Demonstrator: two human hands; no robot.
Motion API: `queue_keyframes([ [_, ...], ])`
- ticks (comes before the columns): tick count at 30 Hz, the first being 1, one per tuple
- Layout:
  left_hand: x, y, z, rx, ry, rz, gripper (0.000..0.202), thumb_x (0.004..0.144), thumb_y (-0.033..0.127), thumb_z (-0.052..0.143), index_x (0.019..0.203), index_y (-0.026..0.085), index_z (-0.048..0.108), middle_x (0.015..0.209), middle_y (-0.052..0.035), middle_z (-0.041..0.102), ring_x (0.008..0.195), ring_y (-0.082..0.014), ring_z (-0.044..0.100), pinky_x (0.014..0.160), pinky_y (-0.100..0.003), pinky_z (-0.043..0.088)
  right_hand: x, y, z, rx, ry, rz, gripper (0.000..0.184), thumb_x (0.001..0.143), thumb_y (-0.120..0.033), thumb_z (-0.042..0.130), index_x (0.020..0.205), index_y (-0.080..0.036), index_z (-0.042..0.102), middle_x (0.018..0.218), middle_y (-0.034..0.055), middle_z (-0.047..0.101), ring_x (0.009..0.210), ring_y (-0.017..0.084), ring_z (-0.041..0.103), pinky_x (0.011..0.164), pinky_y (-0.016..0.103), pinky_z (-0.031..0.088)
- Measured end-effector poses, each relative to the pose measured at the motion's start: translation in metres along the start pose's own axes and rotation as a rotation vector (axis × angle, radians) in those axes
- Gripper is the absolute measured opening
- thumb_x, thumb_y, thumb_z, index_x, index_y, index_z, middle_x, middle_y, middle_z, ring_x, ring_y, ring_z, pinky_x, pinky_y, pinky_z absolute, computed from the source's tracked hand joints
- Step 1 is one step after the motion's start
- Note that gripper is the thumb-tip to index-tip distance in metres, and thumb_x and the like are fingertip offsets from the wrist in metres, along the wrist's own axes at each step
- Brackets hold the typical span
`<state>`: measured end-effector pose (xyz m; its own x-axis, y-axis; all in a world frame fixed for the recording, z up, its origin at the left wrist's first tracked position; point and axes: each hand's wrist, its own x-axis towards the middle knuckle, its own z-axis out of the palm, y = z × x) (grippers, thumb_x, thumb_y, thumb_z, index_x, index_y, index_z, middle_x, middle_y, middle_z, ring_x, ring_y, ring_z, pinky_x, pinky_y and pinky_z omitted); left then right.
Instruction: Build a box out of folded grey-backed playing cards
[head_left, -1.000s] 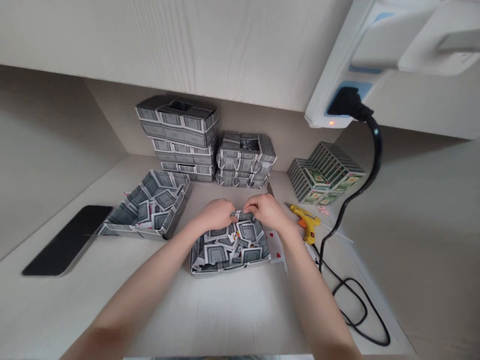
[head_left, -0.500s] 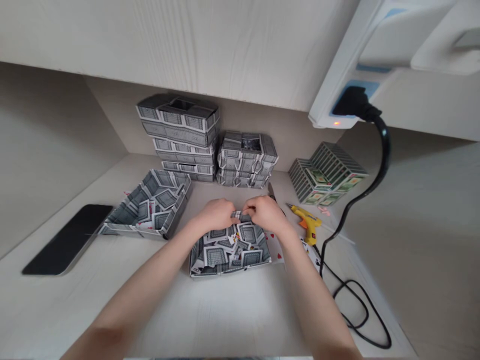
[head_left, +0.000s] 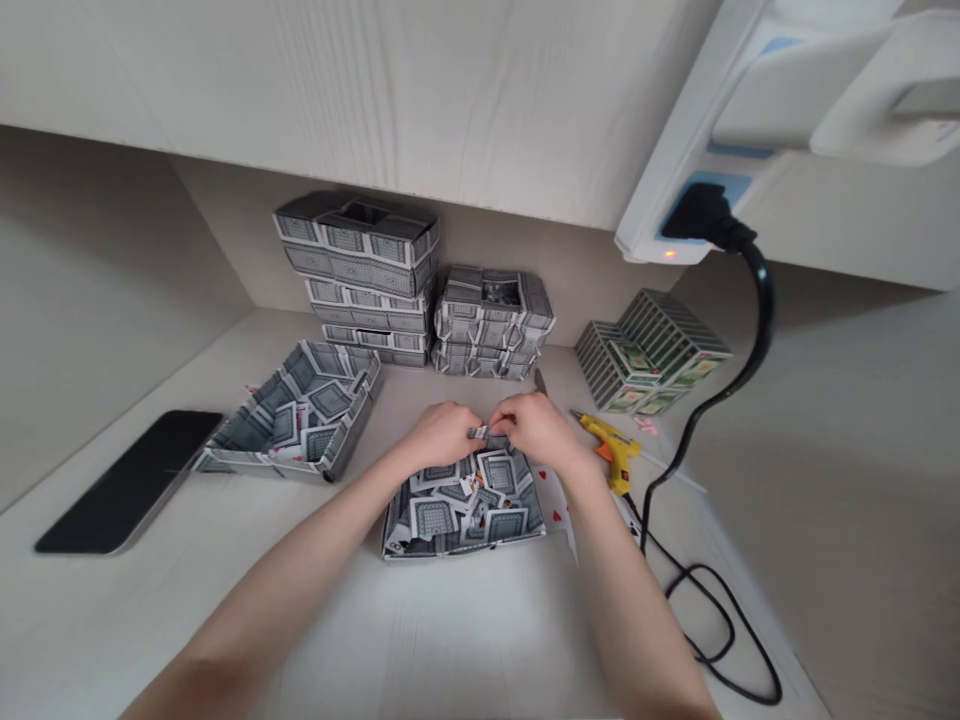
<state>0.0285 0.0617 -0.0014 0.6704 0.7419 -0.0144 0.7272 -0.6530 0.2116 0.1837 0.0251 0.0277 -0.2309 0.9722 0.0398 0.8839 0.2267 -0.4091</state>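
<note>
Where hands (head_left: 448,435) (head_left: 534,428) pinch it, the open box (head_left: 529,495) lies crosswise.

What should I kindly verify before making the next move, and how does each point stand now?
1. Left grip at the far wall of the near card box: ok.
2. Right grip at that wall too: ok.
3. Yellow glue gun apart from both hands: ok, it lies to the right.
4. Glue gun's nozzle cool: cannot tell.
5. Box's right side free of loose cards: not ok, a hearts card lies there.
</note>
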Motion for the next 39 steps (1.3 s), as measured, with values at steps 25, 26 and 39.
queue_keyframes([
  [25, -0.001, 0.005, -0.003, -0.050, -0.034, -0.039, 0.026, 0.070, 0.040, 0.052, 0.079, 0.020, 0.066, 0.083, -0.0095, 0.067, 0.081, -0.0223, 0.061, 0.064, -0.026, 0.043, -0.004, -0.023, -0.001, -0.446, -0.103, -0.123, 0.025, 0.075, -0.009, 0.043, 0.080, -0.018, 0.066, 0.083, 0.0077, 0.062, 0.087, 0.018, 0.054, 0.066, 0.024, 0.036],
  [26, -0.001, 0.005, -0.002, -0.051, -0.033, -0.035, 0.026, 0.070, 0.040, 0.052, 0.080, 0.020, 0.066, 0.083, -0.0096, 0.067, 0.081, -0.0223, 0.061, 0.064, -0.026, 0.043, -0.004, -0.024, -0.001, -0.456, -0.097, -0.131, 0.025, 0.075, -0.010, 0.043, 0.080, -0.018, 0.066, 0.082, 0.0077, 0.062, 0.086, 0.019, 0.054, 0.065, 0.025, 0.036],
  [39, 0.000, 0.006, 0.001, -0.083, -0.039, -0.075, 0.024, 0.068, 0.035, 0.051, 0.078, 0.020, 0.067, 0.082, -0.0103, 0.068, 0.080, -0.0222, 0.062, 0.063, -0.027, 0.043, -0.002, -0.030, 0.007, -0.516, -0.081, -0.062, 0.020, 0.073, -0.011, 0.045, 0.079, -0.013, 0.064, 0.081, 0.0111, 0.064, 0.079, 0.021, 0.059, 0.064, 0.027, 0.038],
])
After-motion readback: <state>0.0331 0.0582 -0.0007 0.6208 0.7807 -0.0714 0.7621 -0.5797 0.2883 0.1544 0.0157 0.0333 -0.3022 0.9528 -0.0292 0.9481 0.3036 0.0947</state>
